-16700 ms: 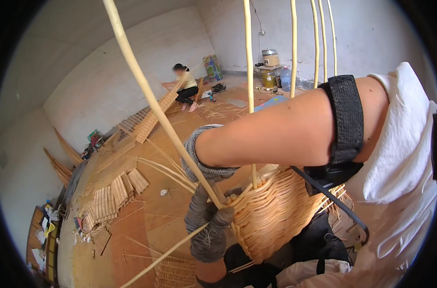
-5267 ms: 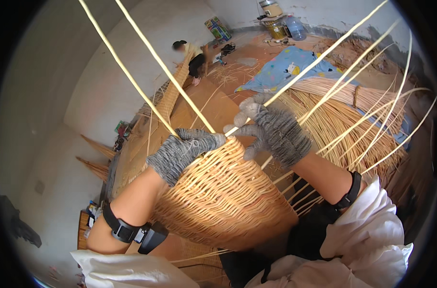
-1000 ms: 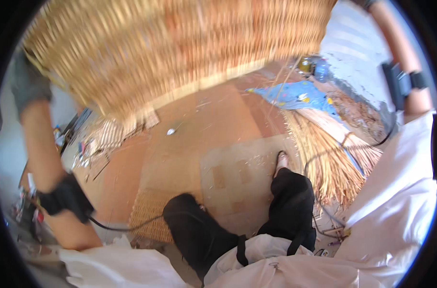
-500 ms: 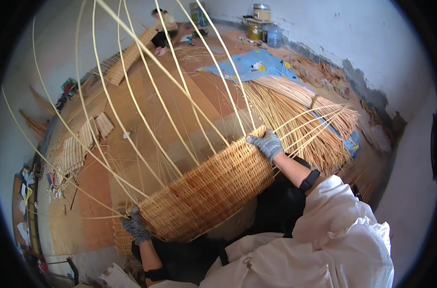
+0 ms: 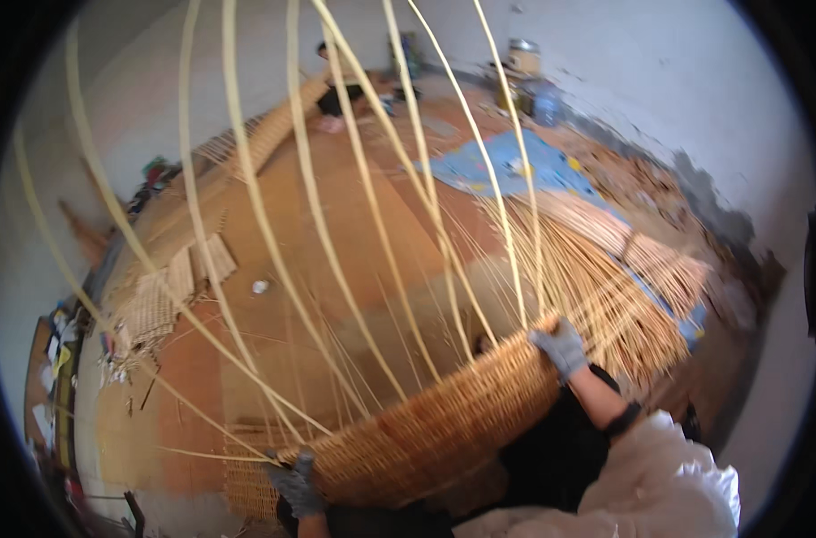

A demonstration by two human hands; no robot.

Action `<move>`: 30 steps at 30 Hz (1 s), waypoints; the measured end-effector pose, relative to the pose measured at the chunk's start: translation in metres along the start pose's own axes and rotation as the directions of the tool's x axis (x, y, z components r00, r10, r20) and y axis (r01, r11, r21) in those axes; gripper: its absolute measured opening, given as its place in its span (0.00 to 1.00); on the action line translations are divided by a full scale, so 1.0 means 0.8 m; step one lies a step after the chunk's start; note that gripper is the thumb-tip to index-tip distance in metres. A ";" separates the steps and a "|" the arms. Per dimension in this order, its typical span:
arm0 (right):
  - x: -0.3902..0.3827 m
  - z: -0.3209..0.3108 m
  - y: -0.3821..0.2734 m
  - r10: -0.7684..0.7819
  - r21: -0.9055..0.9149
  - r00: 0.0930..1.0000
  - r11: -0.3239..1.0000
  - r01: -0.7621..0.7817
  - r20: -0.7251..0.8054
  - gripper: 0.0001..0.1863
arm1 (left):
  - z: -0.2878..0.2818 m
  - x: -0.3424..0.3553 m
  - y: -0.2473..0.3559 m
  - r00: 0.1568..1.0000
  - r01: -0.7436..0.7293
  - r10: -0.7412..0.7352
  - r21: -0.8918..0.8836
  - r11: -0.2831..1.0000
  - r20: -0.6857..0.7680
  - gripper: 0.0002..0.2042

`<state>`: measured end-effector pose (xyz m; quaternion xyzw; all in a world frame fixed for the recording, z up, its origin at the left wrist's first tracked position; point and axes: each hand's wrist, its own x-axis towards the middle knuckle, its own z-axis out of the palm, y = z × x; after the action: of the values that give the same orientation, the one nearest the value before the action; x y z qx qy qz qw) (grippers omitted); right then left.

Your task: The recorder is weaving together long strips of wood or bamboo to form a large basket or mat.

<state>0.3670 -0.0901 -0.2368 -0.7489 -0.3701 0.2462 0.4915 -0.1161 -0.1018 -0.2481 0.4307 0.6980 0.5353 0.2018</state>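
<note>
My gloved right hand [image 5: 560, 348], in grey knit, is positioned right of centre in the lower half of the frame. Its fingers are closed over the upper right corner of a curved, tan, tightly woven wicker basket [image 5: 435, 435]. My gloved left hand [image 5: 296, 486], in matching grey knit, is at the lower left of centre, wrapped around the basket's left end; blur hides the exact finger placement.

The basket lies tilted across the lower centre of the frame, its right end higher than its left, in front of my black trousers [image 5: 556, 453]. Long, pale, peeled rods [image 5: 232, 85] rise from its upper edge and fan toward the top and left of the frame; some cross one another. A black strap [image 5: 621, 418] encircles my right forearm below a loose white sleeve [image 5: 668, 480].

Surrounding items: a loose heap of straw-coloured rods [image 5: 596, 300] lies right of centre, next to a tied pinkish rod bundle [image 5: 666, 264] and a blue patterned cloth [image 5: 506, 163]. Beige ribbed woven pieces [image 5: 161, 309] lie on the brown floor [image 5: 291, 215] at the left. A seated co-worker [image 5: 336, 94] is at the upper centre, beside a long tan woven panel [image 5: 278, 134].
</note>
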 end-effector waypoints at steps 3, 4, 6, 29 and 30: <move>0.000 0.021 0.008 0.015 -0.166 1.000 0.986 -0.019 -0.027 0.38 | 0.005 0.002 0.004 0.999 0.036 -0.038 -0.069 0.997 -0.027 0.34; 0.013 0.029 0.039 -0.027 -0.112 0.997 0.994 0.019 -0.070 0.38 | 0.008 -0.001 0.011 0.998 0.064 -0.069 -0.270 0.961 -0.011 0.33; 0.019 0.042 0.041 -0.053 0.087 0.996 0.994 0.060 -0.075 0.38 | 0.004 0.004 0.003 0.995 0.096 -0.102 -0.256 0.962 -0.008 0.34; 0.028 0.040 0.034 -0.035 0.409 0.997 0.913 0.002 0.073 0.31 | 0.000 -0.009 0.037 0.996 0.078 -0.058 -0.364 0.928 0.064 0.30; 0.027 0.047 0.036 -0.026 0.416 0.997 0.909 -0.006 0.069 0.30 | -0.003 -0.009 0.027 0.998 0.064 -0.055 -0.406 0.912 0.034 0.29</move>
<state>0.3610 -0.0591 -0.2783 -0.6158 -0.3308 0.3441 0.6269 -0.1054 -0.1081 -0.2283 0.3640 0.5819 0.6575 0.3109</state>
